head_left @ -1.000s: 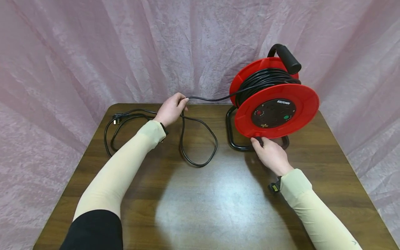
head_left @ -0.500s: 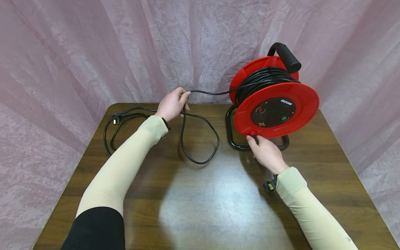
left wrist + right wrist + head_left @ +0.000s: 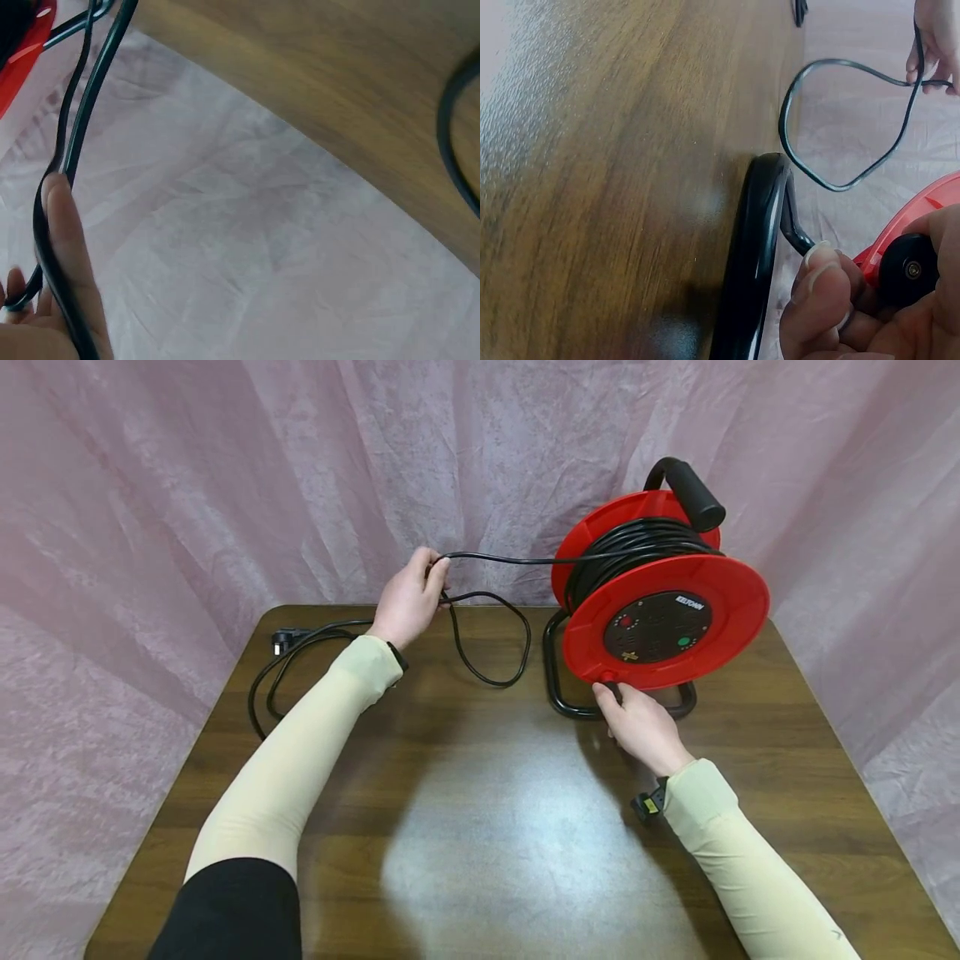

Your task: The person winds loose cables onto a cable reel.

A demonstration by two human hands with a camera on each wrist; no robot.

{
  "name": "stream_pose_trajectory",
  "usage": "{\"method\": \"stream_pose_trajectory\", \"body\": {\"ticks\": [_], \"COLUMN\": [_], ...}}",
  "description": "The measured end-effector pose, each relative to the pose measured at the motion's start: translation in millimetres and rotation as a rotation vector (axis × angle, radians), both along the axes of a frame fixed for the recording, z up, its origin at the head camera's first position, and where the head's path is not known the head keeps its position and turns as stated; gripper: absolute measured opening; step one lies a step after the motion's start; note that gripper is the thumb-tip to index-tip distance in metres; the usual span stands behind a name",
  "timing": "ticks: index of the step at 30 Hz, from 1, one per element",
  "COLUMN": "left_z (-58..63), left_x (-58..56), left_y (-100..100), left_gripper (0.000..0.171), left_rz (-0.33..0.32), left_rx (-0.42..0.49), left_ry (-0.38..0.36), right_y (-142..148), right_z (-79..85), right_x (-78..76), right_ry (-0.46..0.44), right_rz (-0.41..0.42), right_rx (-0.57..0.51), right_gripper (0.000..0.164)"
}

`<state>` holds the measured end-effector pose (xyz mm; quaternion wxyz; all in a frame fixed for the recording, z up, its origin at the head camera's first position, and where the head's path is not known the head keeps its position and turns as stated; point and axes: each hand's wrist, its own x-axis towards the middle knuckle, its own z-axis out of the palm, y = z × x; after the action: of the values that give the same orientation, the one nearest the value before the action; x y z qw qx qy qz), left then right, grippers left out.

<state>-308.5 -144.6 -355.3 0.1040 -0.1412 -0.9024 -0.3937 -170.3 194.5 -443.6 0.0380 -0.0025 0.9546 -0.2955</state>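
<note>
A red cable reel (image 3: 720,610) wound with black cable stands on its black tube frame (image 3: 553,672) at the right. My right hand (image 3: 641,727) grips the small black crank knob (image 3: 909,268) at the drum's lower edge. At the back of the table, my left hand (image 3: 411,597) pinches the black cable (image 3: 498,558) between thumb and fingers. From there the cable runs nearly straight to the drum. A loop of it hangs below the left hand, and the left wrist view shows cable (image 3: 46,247) lying along a finger.
Toward the left, the cable's black plug (image 3: 283,639) lies on the wooden table (image 3: 480,827) beside more curved cable. A pink curtain (image 3: 300,485) hangs close behind the table's back edge. The reel's carrying handle (image 3: 696,497) sticks up above the drum.
My left hand has risen with the cable, and the hanging loop has lifted and grown smaller. The drum face has turned slightly, the right hand shifting a little left with the knob.
</note>
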Motion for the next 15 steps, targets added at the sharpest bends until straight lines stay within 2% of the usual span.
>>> {"method": "stream_pose_trajectory", "body": {"ticks": [4, 10, 15], "left_z": [-5.1, -11.6, -5.4], "left_x": [-0.6, 1.9, 6.5], "left_y": [0, -2, 0], "left_gripper": [0.034, 0.034, 0.036], "left_rz": [0.008, -0.014, -0.029], "left_rx": [-0.08, -0.091, -0.09], "left_ry": [0.089, 0.079, 0.106], "right_y": [0, -6, -15], "right_z": [1.7, 3.2, 6.2], "right_x": [-0.1, -1.7, -3.1], "right_ry": [-0.02, -0.05, -0.079], "right_rz": [-0.001, -0.002, -0.001], "right_rx": [-0.023, -0.085, -0.159], "right_gripper": [0.065, 0.067, 0.07]}}
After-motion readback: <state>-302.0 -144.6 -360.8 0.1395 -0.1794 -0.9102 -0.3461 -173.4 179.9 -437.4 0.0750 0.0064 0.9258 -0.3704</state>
